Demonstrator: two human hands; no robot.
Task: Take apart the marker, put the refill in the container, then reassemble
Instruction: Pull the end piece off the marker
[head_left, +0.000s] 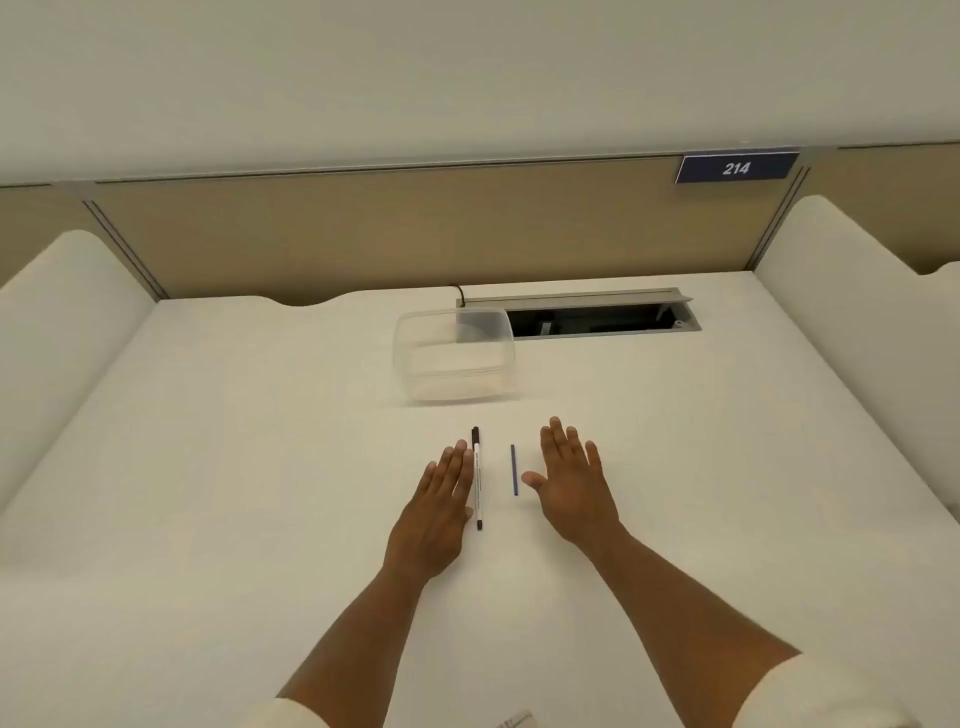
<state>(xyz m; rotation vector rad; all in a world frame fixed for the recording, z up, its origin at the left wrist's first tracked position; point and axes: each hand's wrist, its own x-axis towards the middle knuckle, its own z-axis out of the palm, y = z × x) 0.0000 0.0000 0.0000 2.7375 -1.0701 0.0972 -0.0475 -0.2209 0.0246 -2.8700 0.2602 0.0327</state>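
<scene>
Both hands are laid flat, palms down, on the white desk (208, 467), near the middle and a little toward the near edge. The left hand (441, 499) is spread out with nothing gripped, its fingers straight and its inner edge just beside the marker (477, 478), possibly touching it near the lower end; contact cannot be told for certain. The marker is seen lying whole on the desk, white barrel, dark cap pointing to the far edge, dark plug at the near end. The right hand (571, 483) is likewise opened out and empty, thumb stretched toward the refill (514, 469) but apart from it. The refill, a thin blue stick, is found lying between the two hands, parallel to the marker and near it. The clear container (457, 358) is set farther back, toward the far edge, uncovered, with nothing visible inside. Behind it an open cable hatch (597, 317) is sunk into the desk, and a sign (736, 167) reading 214 is fixed on the partition.
</scene>
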